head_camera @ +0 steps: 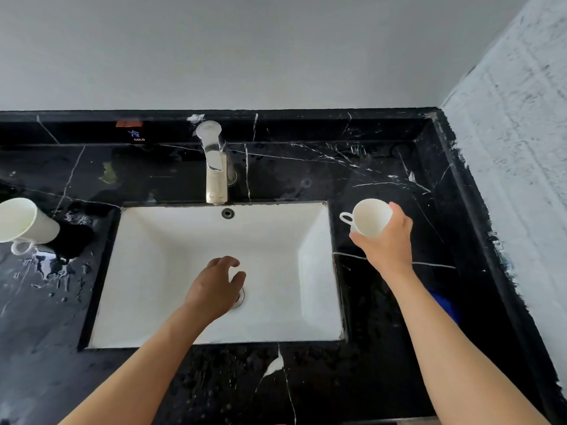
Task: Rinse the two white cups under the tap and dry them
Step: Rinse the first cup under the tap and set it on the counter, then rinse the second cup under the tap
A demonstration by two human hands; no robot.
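My right hand [387,243] grips a white cup [369,216] from below, to the right of the sink [159,240]; its mouth tips toward me and its handle points left. A second white cup [21,220] stands on the wet counter at the far left, with its handle toward the front. My left hand [214,286] hovers over the middle of the white basin with loosely curled fingers, holding nothing and partly hiding the drain. The chrome tap [216,167] stands behind the basin; no water runs from it.
The black marble counter [383,167] surrounds the basin and is wet with puddles on its left side. A blue cloth [445,305] peeks out from behind my right forearm. Grey walls close in behind and to the right.
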